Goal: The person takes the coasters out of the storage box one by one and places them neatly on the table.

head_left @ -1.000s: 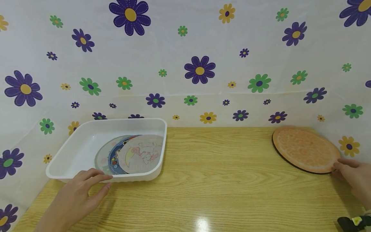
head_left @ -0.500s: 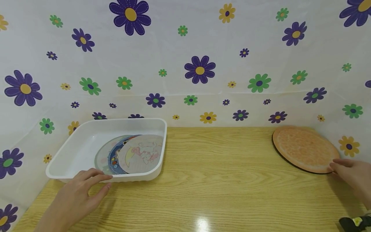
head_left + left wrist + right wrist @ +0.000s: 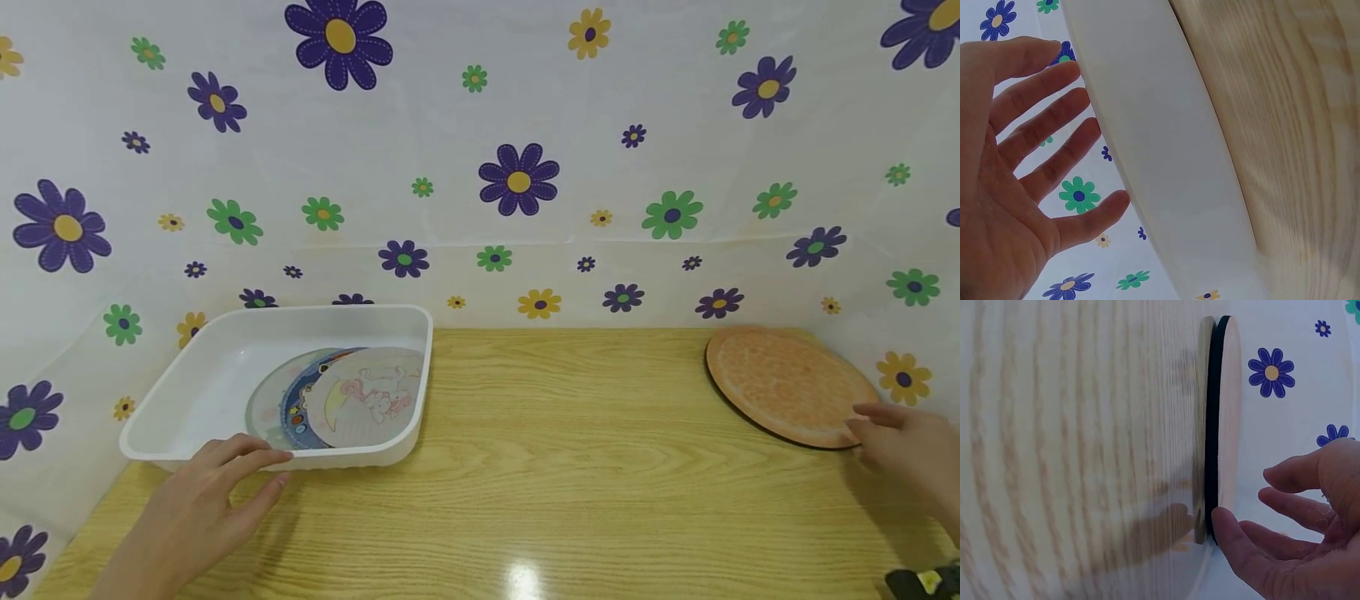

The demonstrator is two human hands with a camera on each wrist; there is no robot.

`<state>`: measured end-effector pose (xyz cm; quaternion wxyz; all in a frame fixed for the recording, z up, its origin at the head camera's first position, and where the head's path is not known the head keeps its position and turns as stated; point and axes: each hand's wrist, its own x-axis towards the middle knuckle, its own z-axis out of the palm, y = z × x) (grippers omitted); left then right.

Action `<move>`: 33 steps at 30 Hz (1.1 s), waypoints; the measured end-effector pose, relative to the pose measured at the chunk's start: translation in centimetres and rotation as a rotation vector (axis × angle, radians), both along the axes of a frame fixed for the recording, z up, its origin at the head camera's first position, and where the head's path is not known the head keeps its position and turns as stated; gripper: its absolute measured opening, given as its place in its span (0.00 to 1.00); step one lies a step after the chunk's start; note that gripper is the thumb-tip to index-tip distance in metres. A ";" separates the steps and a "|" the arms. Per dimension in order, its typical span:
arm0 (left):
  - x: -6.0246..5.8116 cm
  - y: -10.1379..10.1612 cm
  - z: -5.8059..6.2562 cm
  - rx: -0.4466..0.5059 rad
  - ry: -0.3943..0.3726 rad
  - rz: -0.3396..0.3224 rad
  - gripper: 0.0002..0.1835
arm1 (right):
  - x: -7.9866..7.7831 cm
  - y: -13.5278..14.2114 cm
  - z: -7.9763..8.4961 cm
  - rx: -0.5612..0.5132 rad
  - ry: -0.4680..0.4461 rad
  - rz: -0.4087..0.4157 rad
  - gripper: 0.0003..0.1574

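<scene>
My left hand [image 3: 198, 508] rests with relaxed, spread fingers on the near rim of a white plastic tray [image 3: 202, 392]. In the left wrist view its fingertips meet the edge of the tray's wall [image 3: 1160, 125]. At the far right lies a round, thin mat [image 3: 787, 383] with an orange pulp-like print and a black edge, much like a mouse pad. My right hand [image 3: 911, 454] is at its near right edge. The right wrist view has the right thumb [image 3: 1229, 528] against that edge, the other fingers loosely bent and apart from it.
Inside the tray several round printed mats overlap, a pale one with a pink cartoon and moon [image 3: 375, 404] on top of a blue one [image 3: 296, 417]. The wooden table [image 3: 555, 433] ends at a flower-patterned cloth [image 3: 570, 108] behind and at both sides.
The right hand's fingers have slid slightly left at the orange mat's edge and loosened. The mat, the tray and the left hand stay as they were.
</scene>
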<state>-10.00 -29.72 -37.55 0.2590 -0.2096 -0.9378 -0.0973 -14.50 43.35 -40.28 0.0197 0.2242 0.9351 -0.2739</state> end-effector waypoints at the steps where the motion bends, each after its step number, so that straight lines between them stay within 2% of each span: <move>1: 0.0 0.0 0.0 0.001 0.007 -0.005 0.17 | 0.1 0.0 0.1 0.049 -0.004 0.039 0.40; 4: 0.0 0.0 -0.1 0.004 0.020 -0.016 0.17 | 0.1 -0.1 0.3 0.194 0.031 0.152 0.39; 7: -0.1 0.0 -0.1 0.003 0.022 -0.018 0.17 | 0.0 -0.3 0.3 0.267 0.137 0.258 0.39; 12: 0.0 0.0 0.0 -0.007 0.010 -0.019 0.19 | 0.1 -1.7 0.2 0.291 0.339 0.398 0.38; 16: 0.1 -0.1 0.0 -0.011 0.001 -0.016 0.19 | 0.0 -3.0 0.3 0.292 0.439 0.442 0.35; 23: 0.1 0.1 0.1 -0.011 -0.033 0.003 0.17 | -0.4 -4.7 0.8 0.263 0.536 0.490 0.29; 27: 0.0 0.1 0.1 -0.009 -0.032 0.000 0.17 | -0.7 -5.6 0.9 0.273 0.653 0.528 0.26; 29: 0.0 0.1 0.1 -0.010 -0.027 -0.001 0.17 | -0.8 -6.1 1.0 0.290 0.678 0.542 0.26; 33: 0.0 0.0 0.1 -0.012 -0.026 -0.002 0.17 | -0.8 -7.0 1.3 0.349 0.669 0.552 0.26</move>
